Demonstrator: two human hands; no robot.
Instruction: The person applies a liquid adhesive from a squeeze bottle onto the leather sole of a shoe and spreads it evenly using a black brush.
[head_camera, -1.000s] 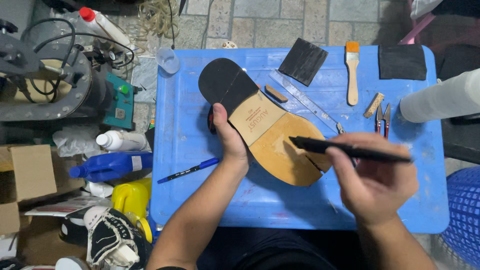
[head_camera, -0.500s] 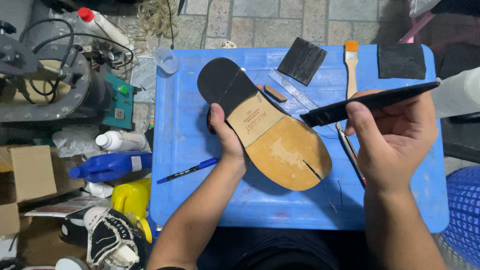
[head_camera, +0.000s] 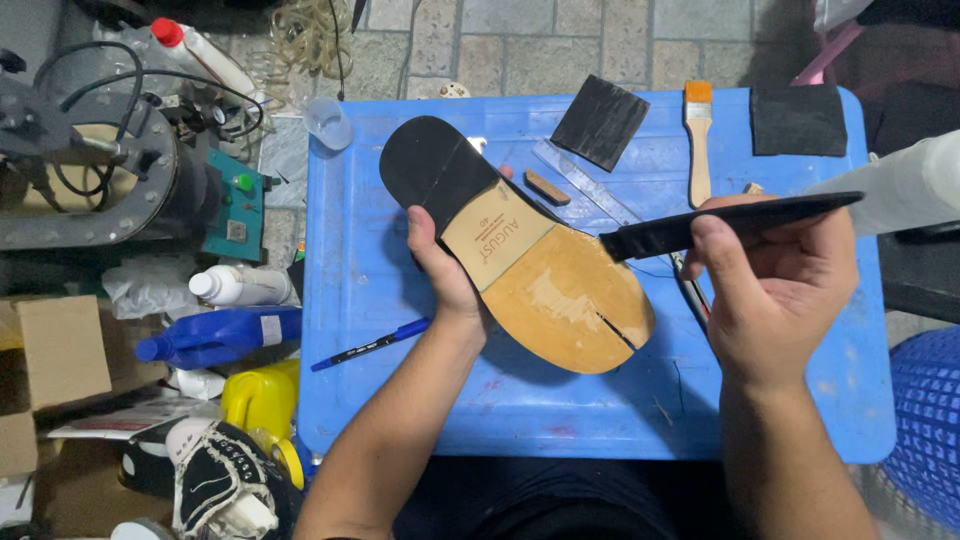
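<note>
My left hand (head_camera: 440, 265) grips a shoe turned sole-up (head_camera: 540, 280) by its waist, over a blue table (head_camera: 560, 410). The sole is tan leather with a black heel (head_camera: 430, 170) and a short dark slit near the toe edge. To the right of the toe, my right hand (head_camera: 785, 285) holds a long flat black strip (head_camera: 730, 225) by its middle, raised a little above the table. The strip's left end lies close to the toe edge of the sole.
On the table lie a blue pen (head_camera: 372, 345), a clear ruler (head_camera: 585, 185), a black square pad (head_camera: 600, 122), a paintbrush (head_camera: 698, 140), another black pad (head_camera: 798, 120) and pliers (head_camera: 695, 295). Bottles (head_camera: 215, 335), a yellow jug (head_camera: 258, 400) and a machine (head_camera: 95, 180) crowd the floor at left.
My right hand has lifted the black strip away from the sole and turned it flatter, moving it up and right. The left hand and the shoe have barely moved.
</note>
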